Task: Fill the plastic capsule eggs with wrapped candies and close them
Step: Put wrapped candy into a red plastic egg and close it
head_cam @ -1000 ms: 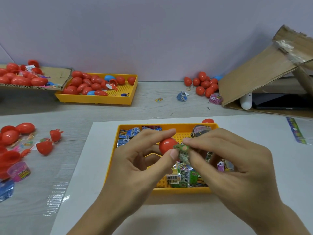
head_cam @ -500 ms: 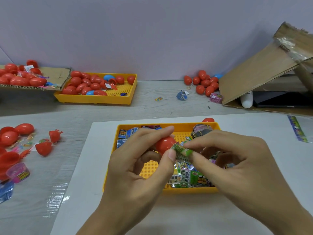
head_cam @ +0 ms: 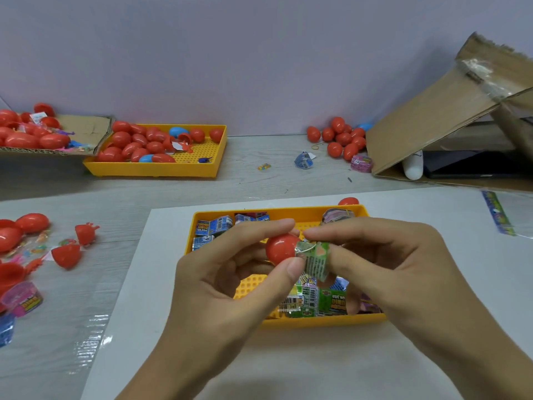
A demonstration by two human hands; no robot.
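Left hand pinching red capsule egg, right hand pinching green wrapped candy at its opening, wrapper print unreadable

This looks like a small hand-packing workspace set up on a plain table against a bare lilac wall. Yellow sorting trays, loose heaps of red capsule eggs, torn cardboard boxes and scattered wrapped candies suggest piecework assembly, not a shop or kitchen.
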